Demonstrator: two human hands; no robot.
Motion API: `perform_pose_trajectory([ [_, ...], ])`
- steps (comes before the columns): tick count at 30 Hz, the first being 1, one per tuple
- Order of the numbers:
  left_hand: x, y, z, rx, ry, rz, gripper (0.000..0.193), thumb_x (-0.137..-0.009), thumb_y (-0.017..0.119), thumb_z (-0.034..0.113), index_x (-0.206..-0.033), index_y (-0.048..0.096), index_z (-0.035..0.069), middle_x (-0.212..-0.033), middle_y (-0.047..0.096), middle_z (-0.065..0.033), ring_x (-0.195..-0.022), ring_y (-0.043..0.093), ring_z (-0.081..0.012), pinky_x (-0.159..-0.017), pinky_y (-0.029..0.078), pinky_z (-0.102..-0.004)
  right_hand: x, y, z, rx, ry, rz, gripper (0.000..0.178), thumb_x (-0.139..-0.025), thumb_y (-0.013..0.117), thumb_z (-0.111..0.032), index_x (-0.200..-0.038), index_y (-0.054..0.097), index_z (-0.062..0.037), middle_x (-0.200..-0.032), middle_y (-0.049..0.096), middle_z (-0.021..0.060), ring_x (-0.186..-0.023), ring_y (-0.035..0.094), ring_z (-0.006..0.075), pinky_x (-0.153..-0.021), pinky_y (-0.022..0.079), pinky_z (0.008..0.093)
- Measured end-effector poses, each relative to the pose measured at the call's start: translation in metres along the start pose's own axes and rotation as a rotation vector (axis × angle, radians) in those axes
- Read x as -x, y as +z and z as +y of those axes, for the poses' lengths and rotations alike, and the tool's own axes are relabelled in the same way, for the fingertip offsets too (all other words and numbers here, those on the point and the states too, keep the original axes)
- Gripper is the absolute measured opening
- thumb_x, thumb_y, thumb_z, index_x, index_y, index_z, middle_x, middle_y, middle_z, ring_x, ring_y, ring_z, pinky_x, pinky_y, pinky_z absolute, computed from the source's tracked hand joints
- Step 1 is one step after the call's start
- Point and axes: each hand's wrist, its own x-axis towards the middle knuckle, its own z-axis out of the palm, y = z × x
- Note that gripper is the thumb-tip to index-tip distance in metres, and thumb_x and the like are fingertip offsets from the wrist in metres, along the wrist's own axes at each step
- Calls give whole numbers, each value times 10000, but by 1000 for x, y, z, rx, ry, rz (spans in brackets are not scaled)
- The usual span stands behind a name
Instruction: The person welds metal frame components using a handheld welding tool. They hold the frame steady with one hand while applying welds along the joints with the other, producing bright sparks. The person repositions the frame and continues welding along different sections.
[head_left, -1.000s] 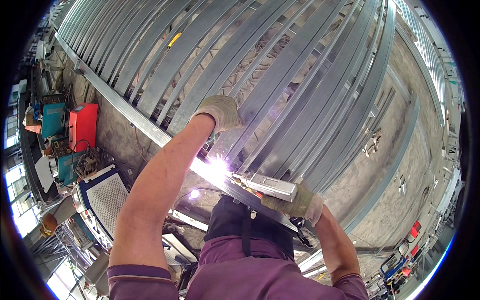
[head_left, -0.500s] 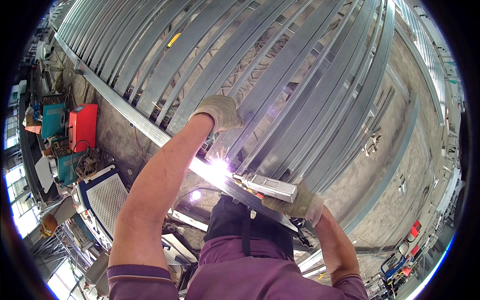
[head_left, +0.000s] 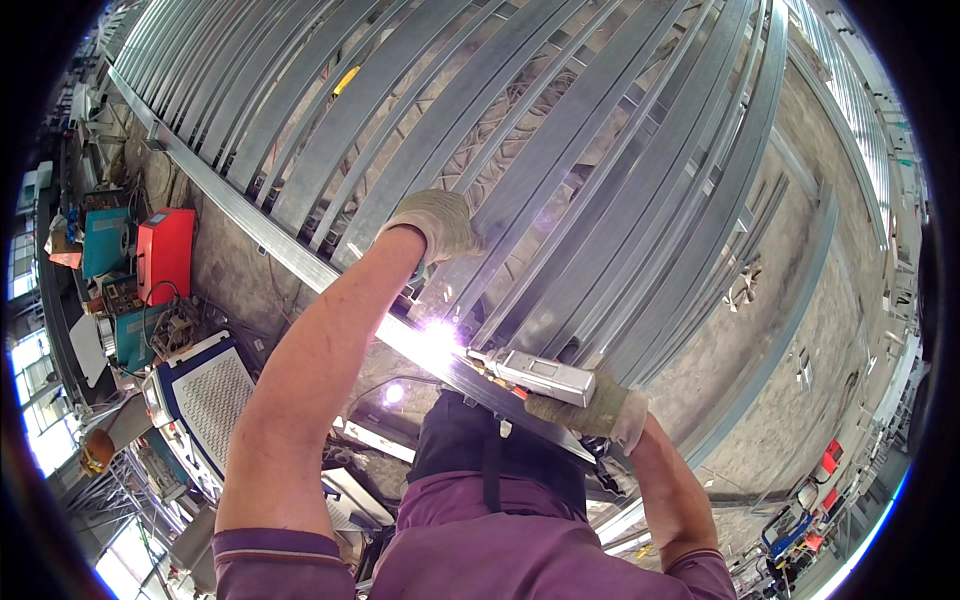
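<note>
My right hand [head_left: 590, 408], in a greenish work glove, is wrapped round a silver box-bodied welding gun [head_left: 545, 376]. The gun's nozzle points left at a bright white-violet weld glow [head_left: 438, 342] on the long metal rail [head_left: 290, 255], where a slat's end meets it. My left hand [head_left: 437, 225], gloved too, lies just beyond the glow with its fingers curled over a grey metal slat [head_left: 490, 258]. Its fingertips are partly hidden. A small dark green thing [head_left: 417, 272] shows under the left wrist; its kind is unclear.
Many parallel metal slats [head_left: 345, 140] run away from the rail, with cables [head_left: 515, 110] on the floor beneath. At the left stand a red machine box [head_left: 167, 255], teal machines [head_left: 106, 240] and a white perforated cabinet [head_left: 213, 395]. Loose bars [head_left: 770, 225] lie at the right.
Both hands and the welding gun stay almost where they were. The sparks above the glow have become fewer and fainter.
</note>
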Motion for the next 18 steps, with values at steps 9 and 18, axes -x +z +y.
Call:
perform_pose_trajectory([
  [9, 3, -1, 1, 5, 13, 16, 507, -928, 784, 553, -1001, 859, 57, -898, 835, -140, -890, 827, -324, -894, 641, -465, 1, -2, 7, 40, -8, -29, 627, -1061, 803, -426, -1599, 640, -147, -1413, 786, 87, -1260, 720, 164, -1093, 564, 322],
  [18, 2, 1, 0, 15, 11, 19, 489, -954, 766, 537, -1048, 852, 65, -892, 835, -133, -888, 829, -314, -894, 646, -454, 7, -3, -9, -28, 131, -44, 612, -1064, 801, -425, -1593, 650, -158, -1386, 797, 59, -1225, 724, 143, -1043, 577, 317],
])
